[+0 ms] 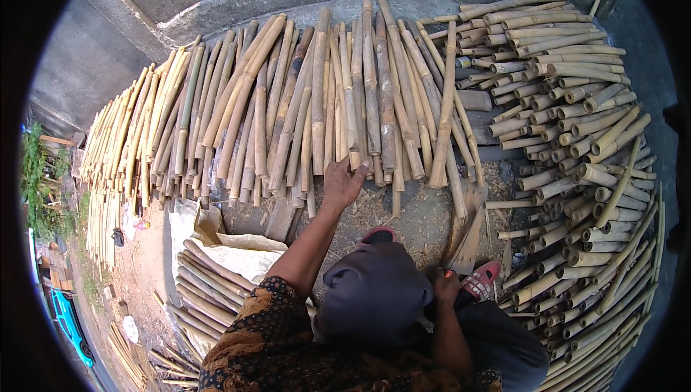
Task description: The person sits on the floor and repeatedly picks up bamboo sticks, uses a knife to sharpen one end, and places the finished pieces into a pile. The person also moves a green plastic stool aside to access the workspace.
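My left hand (344, 185) reaches forward to the near ends of a wide row of bamboo poles. Its fingers are apart, with the tips at the end of one bamboo pole (352, 125); no firm grip shows. Beside my right knee, my right hand (447, 289) is closed around the handle of what looks like a long-bladed knife (456, 249). The blade points away from me, next to a wooden plank (471, 237), and its outline is partly hard to separate from the wood.
Cut bamboo (576, 176) is piled high along the right side. A concrete wall (302, 14) stands behind the row. At left lie a pale sack (248, 246) and a bundle of bamboo (205, 287). Wood chips (403, 230) litter the ground around my feet in pink footwear (481, 281).
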{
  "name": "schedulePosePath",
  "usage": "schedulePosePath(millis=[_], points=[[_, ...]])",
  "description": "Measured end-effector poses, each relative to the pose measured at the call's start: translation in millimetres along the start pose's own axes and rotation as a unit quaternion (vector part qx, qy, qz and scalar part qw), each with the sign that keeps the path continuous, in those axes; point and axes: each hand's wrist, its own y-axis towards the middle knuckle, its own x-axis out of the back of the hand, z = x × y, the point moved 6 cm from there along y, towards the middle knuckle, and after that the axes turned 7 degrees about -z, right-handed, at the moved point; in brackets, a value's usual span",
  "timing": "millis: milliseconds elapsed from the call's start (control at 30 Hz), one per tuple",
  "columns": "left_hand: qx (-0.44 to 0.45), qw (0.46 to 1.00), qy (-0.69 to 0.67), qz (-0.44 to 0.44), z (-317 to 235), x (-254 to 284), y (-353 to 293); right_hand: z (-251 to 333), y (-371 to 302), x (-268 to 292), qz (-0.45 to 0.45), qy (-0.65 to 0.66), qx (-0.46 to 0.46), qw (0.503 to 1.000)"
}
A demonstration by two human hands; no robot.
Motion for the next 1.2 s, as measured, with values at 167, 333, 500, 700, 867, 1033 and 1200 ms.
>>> schedulePosePath(millis=[167,333,500,700,867,1033,1200], points=[[0.059,0.982,-0.177,-0.018,-2,2,6,-14,5,-3,0.005,-0.072,-0.013,0.997],[0.135,0.965,-0.224,-0.002,28,0,-6,-18,6,-1,-0.025,-0.057,0.025,0.998],[0.187,0.958,-0.204,0.08,28,-11,-16,-16,1,-4,0.02,-0.034,-0.01,0.999],[0.156,0.942,-0.28,0.096,14,-15,-17,-11,4,-3,0.025,-0.054,-0.003,0.998],[0.24,0.97,-0.008,-0.037,66,7,-23,-17,5,1,0.017,-0.058,0.012,0.998],[0.362,0.916,-0.168,-0.053,88,2,-26,-22,5,0,0.022,-0.026,0.0,0.999],[0.425,0.781,-0.455,-0.05,66,2,-11,-29,7,-8,0.025,0.002,0.015,1.0]])
